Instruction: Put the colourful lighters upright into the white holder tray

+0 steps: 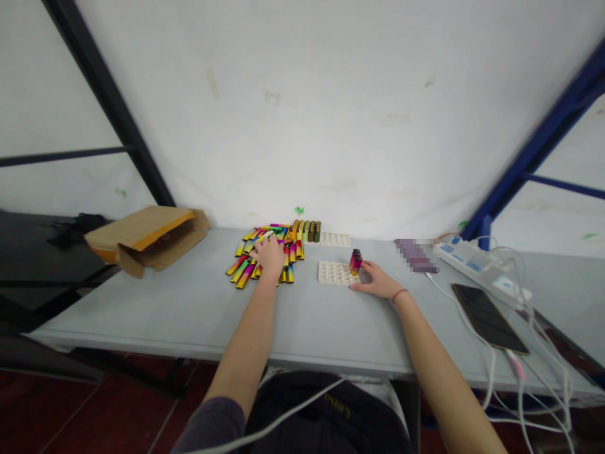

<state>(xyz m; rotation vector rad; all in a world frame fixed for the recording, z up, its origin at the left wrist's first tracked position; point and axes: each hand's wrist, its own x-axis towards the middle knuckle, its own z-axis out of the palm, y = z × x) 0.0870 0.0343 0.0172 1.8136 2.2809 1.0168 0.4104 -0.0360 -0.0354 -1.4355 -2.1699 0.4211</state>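
Over a pile of shiny rainbow-coloured tubes lies my left hand. Its fingers look apart and touch the pile; their tips are partly lost among the tubes. My right hand grips the right end of a white tray with rows of round holes, thumb along the near edge and fingers on the far side. A few pink-and-orange tubes with dark tops stand upright in the tray's right end, beside my right fingers.
Behind the pile, several tubes stand in rows beside another white tray. An opened cardboard box lies at left. To the right are a black phone, a blurred purplish item, a power strip and loose white cables.
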